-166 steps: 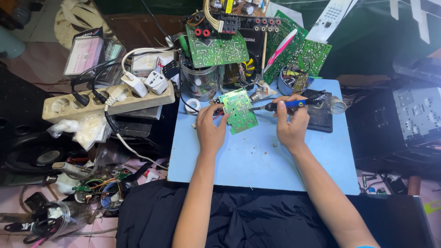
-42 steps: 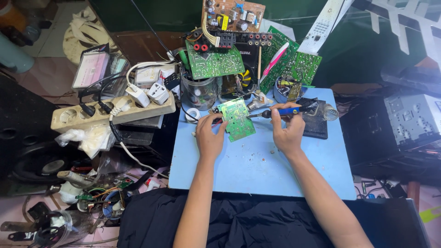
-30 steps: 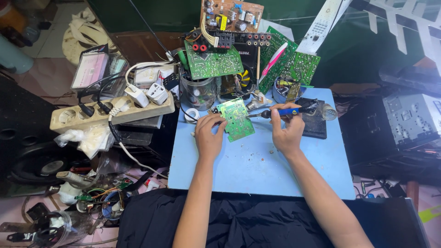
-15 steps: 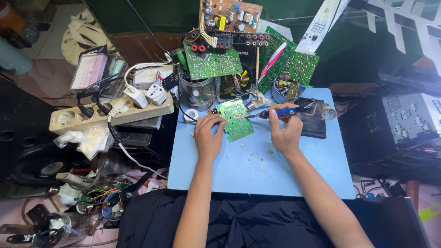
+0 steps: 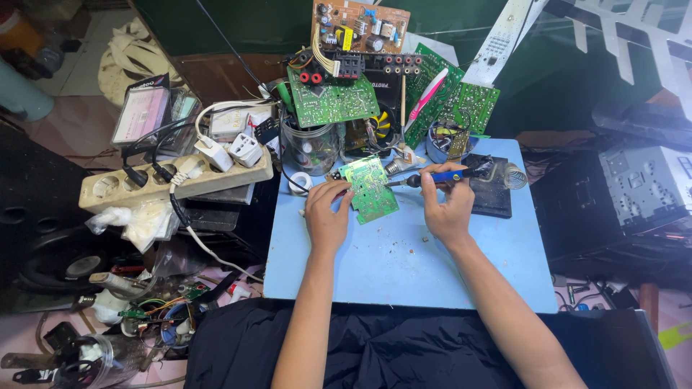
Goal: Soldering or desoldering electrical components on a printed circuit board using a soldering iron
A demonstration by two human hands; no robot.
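My left hand (image 5: 326, 212) pinches the left edge of a small green circuit board (image 5: 369, 189), holding it tilted over the light blue table top (image 5: 404, 266). My right hand (image 5: 443, 205) grips a soldering iron (image 5: 436, 177) with a blue and black handle. Its metal tip points left and meets the board's upper right edge. Both forearms reach in from the bottom of the head view.
Several green circuit boards (image 5: 331, 101) and a glass jar (image 5: 311, 148) are piled at the table's far edge. A black soldering stand (image 5: 494, 194) sits right of my hand. A beige power strip (image 5: 173, 184) with plugs lies left. Wires clutter the floor at lower left.
Both hands keep their grip on the board and iron. They shift only slightly, and the view has drifted a little.
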